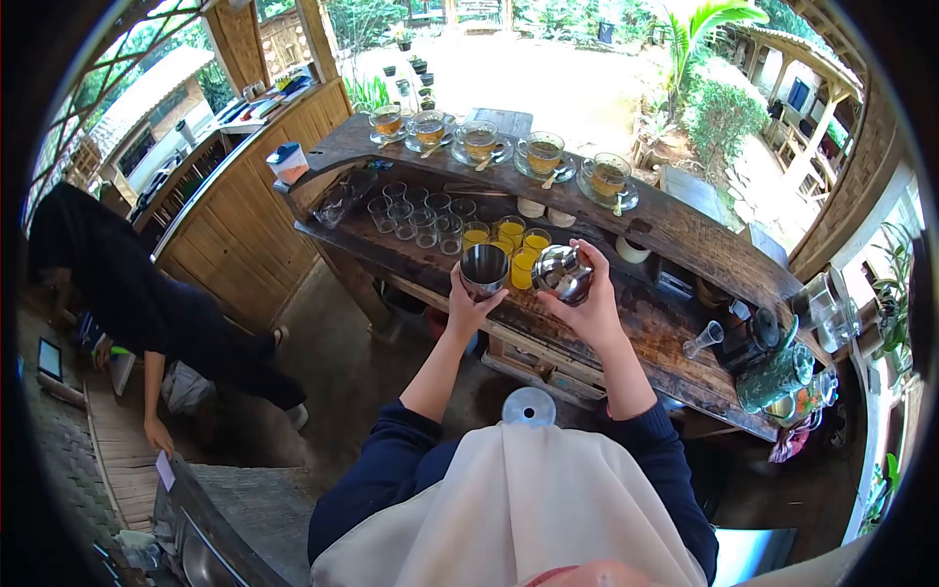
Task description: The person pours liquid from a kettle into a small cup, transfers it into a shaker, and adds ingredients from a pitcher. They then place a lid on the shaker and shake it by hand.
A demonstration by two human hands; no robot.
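My left hand (pixel 473 303) is wrapped round a metal cup (pixel 485 266), whose dark open mouth faces up. In my right hand (pixel 593 301) is a shiny rounded metal shaker part (pixel 561 273), held tilted beside the cup without touching it. Several glasses of yellow drink (pixel 523 266) stand on the wooden counter just behind and between the two metal pieces. To their left are several clear glasses (pixel 425 217) in rows.
On the raised wooden ledge (pixel 391 150) stand several glass cups of amber drink (pixel 543 154) on saucers with small spoons. A jigger-shaped glass (pixel 703 338) and a green jar (pixel 773 380) are at right. Another person (pixel 147 284) in dark clothes bends at left.
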